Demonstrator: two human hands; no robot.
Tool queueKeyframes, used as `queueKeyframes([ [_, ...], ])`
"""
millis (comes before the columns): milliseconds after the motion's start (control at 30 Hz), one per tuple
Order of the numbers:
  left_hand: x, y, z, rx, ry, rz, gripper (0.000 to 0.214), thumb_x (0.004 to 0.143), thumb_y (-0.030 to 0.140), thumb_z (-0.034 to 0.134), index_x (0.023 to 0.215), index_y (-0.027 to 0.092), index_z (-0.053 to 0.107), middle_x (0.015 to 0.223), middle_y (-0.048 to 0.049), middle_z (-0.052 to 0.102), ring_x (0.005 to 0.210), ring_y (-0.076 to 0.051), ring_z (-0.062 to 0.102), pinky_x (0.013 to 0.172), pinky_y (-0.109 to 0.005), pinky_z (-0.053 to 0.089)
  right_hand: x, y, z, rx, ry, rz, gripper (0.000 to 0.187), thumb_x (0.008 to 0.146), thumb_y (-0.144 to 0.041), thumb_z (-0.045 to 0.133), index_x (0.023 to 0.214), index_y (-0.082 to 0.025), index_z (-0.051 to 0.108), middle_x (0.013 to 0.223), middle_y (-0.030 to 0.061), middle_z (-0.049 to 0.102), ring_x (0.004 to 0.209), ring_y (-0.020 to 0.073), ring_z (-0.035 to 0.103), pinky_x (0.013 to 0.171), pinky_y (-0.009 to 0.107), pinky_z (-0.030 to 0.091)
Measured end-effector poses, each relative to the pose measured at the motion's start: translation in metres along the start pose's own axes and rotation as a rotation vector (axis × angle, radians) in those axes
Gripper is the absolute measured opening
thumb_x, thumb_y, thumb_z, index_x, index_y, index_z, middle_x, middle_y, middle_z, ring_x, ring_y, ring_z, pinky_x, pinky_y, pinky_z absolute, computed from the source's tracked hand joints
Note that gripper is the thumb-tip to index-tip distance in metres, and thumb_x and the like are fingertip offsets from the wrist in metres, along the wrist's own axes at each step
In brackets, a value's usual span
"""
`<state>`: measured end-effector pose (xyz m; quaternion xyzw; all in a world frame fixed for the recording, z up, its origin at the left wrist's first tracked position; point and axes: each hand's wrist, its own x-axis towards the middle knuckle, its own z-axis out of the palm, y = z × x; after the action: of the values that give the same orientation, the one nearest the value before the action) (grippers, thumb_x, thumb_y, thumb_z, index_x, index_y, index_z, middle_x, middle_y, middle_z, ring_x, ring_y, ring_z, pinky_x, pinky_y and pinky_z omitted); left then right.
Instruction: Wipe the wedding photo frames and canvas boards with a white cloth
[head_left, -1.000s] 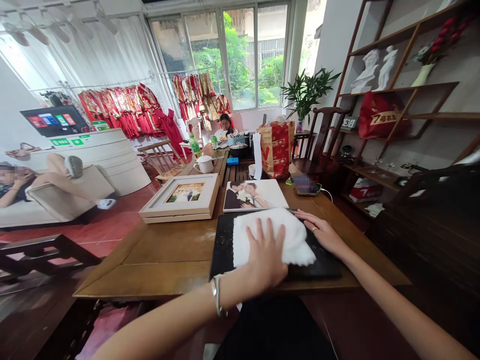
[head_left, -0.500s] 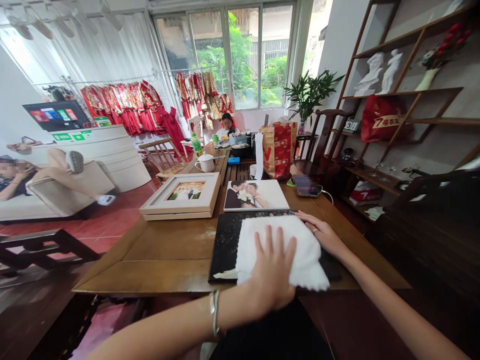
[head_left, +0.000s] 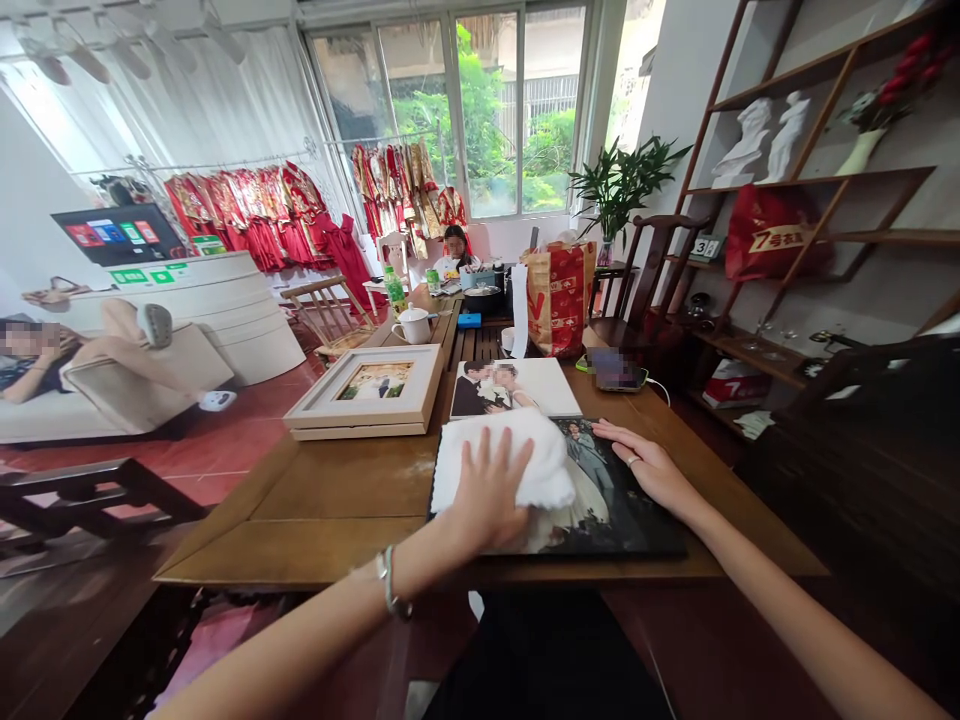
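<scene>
A large dark photo print (head_left: 615, 510) of a couple lies flat at the near edge of the wooden table (head_left: 337, 500). My left hand (head_left: 487, 495) presses flat, fingers spread, on a white cloth (head_left: 517, 455) that covers the print's upper left part. My right hand (head_left: 649, 465), with a ring on one finger, rests flat and open on the print's right edge.
Behind the print lie a white photo album (head_left: 540, 385) and a stacked light wooden picture frame (head_left: 367, 390). A phone (head_left: 615, 370), a red paper bag (head_left: 559, 295), a teapot (head_left: 412, 325) and bottles stand farther back. A person sits at the far end, another lies on a sofa at left. Shelves line the right wall.
My left hand has slid the white cloth from the print's lower right to its upper left, which uncovers the couple in the picture. My right hand has stayed on the right edge.
</scene>
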<state>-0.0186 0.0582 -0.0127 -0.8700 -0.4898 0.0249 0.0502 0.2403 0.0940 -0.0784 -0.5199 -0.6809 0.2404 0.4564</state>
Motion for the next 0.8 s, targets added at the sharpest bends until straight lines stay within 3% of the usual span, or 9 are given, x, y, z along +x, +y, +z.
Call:
queueKeyframes([
  [100, 0.031, 0.008, -0.004, 0.012, 0.032, -0.069, 0.077, 0.078, 0.045, 0.055, 0.142, 0.019, 0.021, 0.146, -0.0169, 0.021, 0.13, -0.045, 0.014, 0.097, -0.062, 0.019, 0.0, 0.001, 0.0, -0.001, 0.01, 0.008, 0.03, 0.082, -0.027, 0.045, 0.105, -0.027, 0.066, 0.126, 0.0029, 0.058, 0.125, 0.0221, 0.044, 0.109, 0.047, 0.026],
  [200, 0.044, 0.031, -0.006, 0.007, 0.072, -0.059, 0.078, 0.078, 0.048, 0.055, 0.142, 0.018, 0.023, 0.145, -0.0189, 0.021, 0.129, -0.047, 0.015, 0.096, -0.065, 0.017, 0.0, 0.002, -0.001, 0.005, 0.01, 0.011, 0.031, 0.081, -0.028, 0.046, 0.104, -0.026, 0.066, 0.125, 0.0034, 0.058, 0.124, 0.0226, 0.045, 0.108, 0.046, 0.027],
  [300, 0.03, 0.054, -0.005, -0.015, 0.074, 0.039, 0.08, 0.077, 0.05, 0.054, 0.142, 0.017, 0.021, 0.146, -0.0194, 0.018, 0.13, -0.046, 0.01, 0.098, -0.065, 0.014, 0.0, 0.001, -0.003, 0.032, -0.002, 0.019, 0.032, 0.08, -0.031, 0.047, 0.105, -0.025, 0.066, 0.127, 0.0046, 0.057, 0.124, 0.0242, 0.045, 0.107, 0.046, 0.029],
  [400, -0.008, 0.064, -0.002, -0.051, 0.063, 0.2, 0.088, 0.073, 0.051, 0.056, 0.143, 0.018, 0.014, 0.148, -0.0185, 0.009, 0.132, -0.045, 0.0, 0.1, -0.065, 0.009, 0.0, -0.001, -0.003, 0.058, -0.022, 0.005, 0.032, 0.08, -0.032, 0.048, 0.106, -0.024, 0.066, 0.126, 0.0053, 0.057, 0.125, 0.0243, 0.043, 0.107, 0.045, 0.03],
  [500, -0.048, 0.06, 0.002, -0.102, 0.047, 0.297, 0.099, 0.067, 0.052, 0.059, 0.144, 0.02, 0.006, 0.149, -0.0166, -0.002, 0.131, -0.044, -0.011, 0.1, -0.066, 0.001, 0.0, 0.0, -0.002, 0.038, -0.018, -0.018, 0.031, 0.083, -0.031, 0.045, 0.105, -0.024, 0.066, 0.124, 0.0057, 0.059, 0.125, 0.0228, 0.043, 0.108, 0.045, 0.027],
  [600, -0.07, 0.046, 0.0, -0.143, -0.012, 0.296, 0.105, 0.06, 0.043, 0.064, 0.144, 0.024, 0.003, 0.15, -0.012, -0.007, 0.131, -0.042, -0.013, 0.1, -0.064, -0.003, 0.0, 0.001, -0.001, 0.008, -0.011, -0.013, 0.031, 0.084, -0.028, 0.043, 0.106, -0.023, 0.065, 0.125, 0.0062, 0.058, 0.126, 0.0223, 0.043, 0.109, 0.046, 0.025],
  [700, -0.065, 0.026, -0.008, -0.153, -0.086, 0.239, 0.101, 0.058, 0.027, 0.061, 0.144, 0.028, 0.008, 0.151, -0.0065, -0.002, 0.134, -0.037, -0.009, 0.103, -0.06, -0.001, 0.0, 0.001, 0.0, -0.002, -0.01, -0.008, 0.031, 0.084, -0.028, 0.044, 0.106, -0.023, 0.065, 0.125, 0.0059, 0.058, 0.126, 0.0225, 0.042, 0.109, 0.046, 0.025],
  [800, -0.042, -0.001, -0.01, -0.139, -0.048, 0.165, 0.093, 0.061, 0.023, 0.057, 0.143, 0.028, 0.014, 0.151, -0.0044, 0.006, 0.135, -0.034, -0.003, 0.105, -0.058, 0.003, 0.0, -0.001, -0.001, -0.005, -0.011, -0.01, 0.031, 0.084, -0.028, 0.044, 0.106, -0.024, 0.065, 0.124, 0.0048, 0.059, 0.126, 0.0227, 0.042, 0.109, 0.047, 0.025],
])
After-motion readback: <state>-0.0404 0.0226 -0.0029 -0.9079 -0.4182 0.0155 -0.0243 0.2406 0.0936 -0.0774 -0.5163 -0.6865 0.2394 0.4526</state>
